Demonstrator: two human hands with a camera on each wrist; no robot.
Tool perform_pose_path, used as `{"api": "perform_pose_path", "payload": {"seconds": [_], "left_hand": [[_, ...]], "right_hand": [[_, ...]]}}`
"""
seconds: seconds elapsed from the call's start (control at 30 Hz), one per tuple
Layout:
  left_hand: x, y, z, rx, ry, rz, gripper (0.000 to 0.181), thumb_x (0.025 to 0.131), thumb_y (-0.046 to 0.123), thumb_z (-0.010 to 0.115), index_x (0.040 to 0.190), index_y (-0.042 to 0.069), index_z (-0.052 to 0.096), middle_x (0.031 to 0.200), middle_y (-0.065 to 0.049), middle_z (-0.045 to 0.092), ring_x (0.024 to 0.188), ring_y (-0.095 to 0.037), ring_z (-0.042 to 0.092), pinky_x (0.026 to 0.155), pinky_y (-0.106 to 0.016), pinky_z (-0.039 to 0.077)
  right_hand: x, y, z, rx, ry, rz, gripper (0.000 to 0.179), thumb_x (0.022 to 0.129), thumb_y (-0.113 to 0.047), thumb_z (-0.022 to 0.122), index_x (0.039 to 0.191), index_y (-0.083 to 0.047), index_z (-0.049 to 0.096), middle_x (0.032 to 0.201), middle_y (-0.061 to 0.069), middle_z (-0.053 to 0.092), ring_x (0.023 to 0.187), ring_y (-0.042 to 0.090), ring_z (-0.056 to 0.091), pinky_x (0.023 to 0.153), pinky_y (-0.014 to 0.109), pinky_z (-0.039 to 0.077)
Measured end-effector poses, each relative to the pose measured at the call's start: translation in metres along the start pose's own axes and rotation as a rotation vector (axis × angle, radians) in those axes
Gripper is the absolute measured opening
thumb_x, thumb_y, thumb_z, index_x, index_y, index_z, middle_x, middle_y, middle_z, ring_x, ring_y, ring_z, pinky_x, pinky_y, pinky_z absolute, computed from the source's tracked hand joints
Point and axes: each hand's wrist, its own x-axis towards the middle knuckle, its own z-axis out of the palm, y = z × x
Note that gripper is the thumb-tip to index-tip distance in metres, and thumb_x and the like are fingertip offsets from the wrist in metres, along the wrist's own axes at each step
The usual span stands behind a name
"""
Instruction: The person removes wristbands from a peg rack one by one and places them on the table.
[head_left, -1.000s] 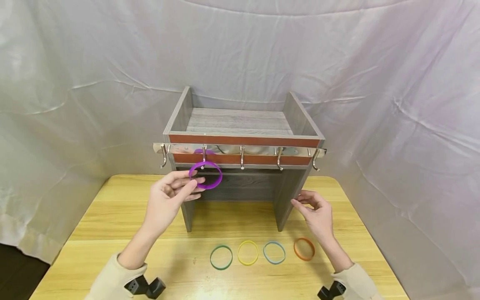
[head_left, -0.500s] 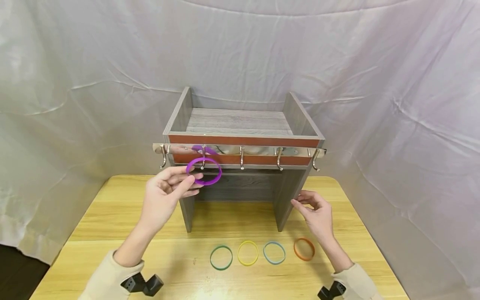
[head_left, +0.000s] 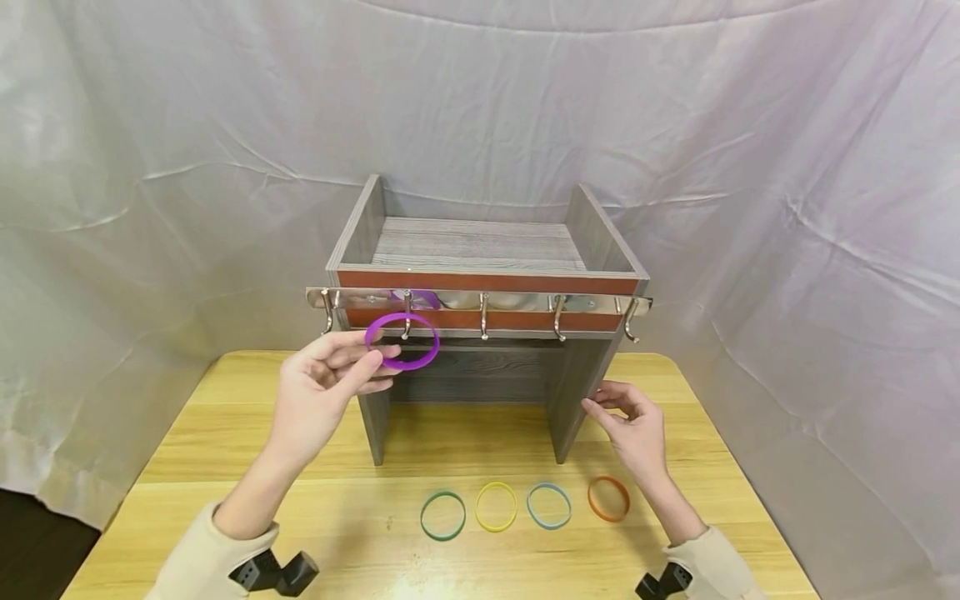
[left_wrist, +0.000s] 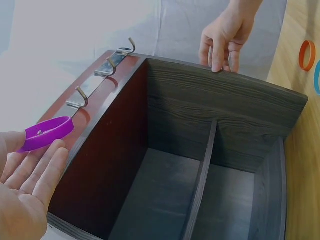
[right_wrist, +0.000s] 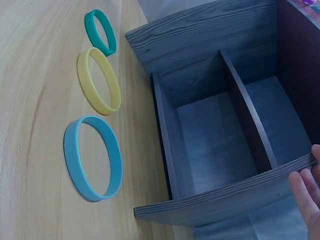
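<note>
My left hand [head_left: 381,350] pinches a purple band [head_left: 436,343] by its left rim and holds it up in front of the second hook [head_left: 407,315] of the steel hook rail [head_left: 517,300]. The hook's tip shows inside the ring; I cannot tell whether they touch. In the left wrist view the purple band [left_wrist: 46,133] lies across the fingertips [left_wrist: 52,155] beside the rail. My right hand [head_left: 596,398] rests straight fingers on the right side panel [head_left: 573,383] of the grey wooden shelf, seen also as the right hand [left_wrist: 220,45] on the panel's edge.
Flat in a row on the wooden table [head_left: 225,433] lie a green band [head_left: 442,514], a yellow band [head_left: 496,506], a blue band [head_left: 548,505] and an orange band [head_left: 607,498]. White cloth hangs behind. The other hooks carry nothing.
My left hand has lifted the purple band a little up and to the left, closer to the second hook. The right hand has stayed on the side panel.
</note>
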Motion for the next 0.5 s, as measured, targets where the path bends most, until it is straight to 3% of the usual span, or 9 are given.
{"api": "perform_pose_path", "payload": {"seconds": [0.23,0.5], "left_hand": [[-0.004,0.002,-0.005,0.021,-0.035,-0.001,0.031,0.098,-0.013,0.063,0.118,0.009,0.073,0.105,0.003,0.083,0.091,-0.014,0.082,0.076,-0.037,0.069],[-0.011,0.000,-0.009,-0.007,-0.057,0.053,0.033,0.096,-0.020,0.059,0.117,0.003,0.072,0.106,-0.004,0.083,0.090,-0.016,0.082,0.073,-0.036,0.069]], "right_hand": [[0.000,0.000,0.000,-0.008,0.003,0.004,0.026,0.086,0.014,0.078,0.109,0.016,0.068,0.086,-0.013,0.074,0.078,-0.001,0.070,0.064,0.010,0.061],[0.000,0.000,0.000,0.005,0.002,0.000,0.026,0.086,0.014,0.078,0.109,0.017,0.067,0.086,-0.012,0.074,0.078,-0.001,0.070,0.064,0.011,0.061]]}}
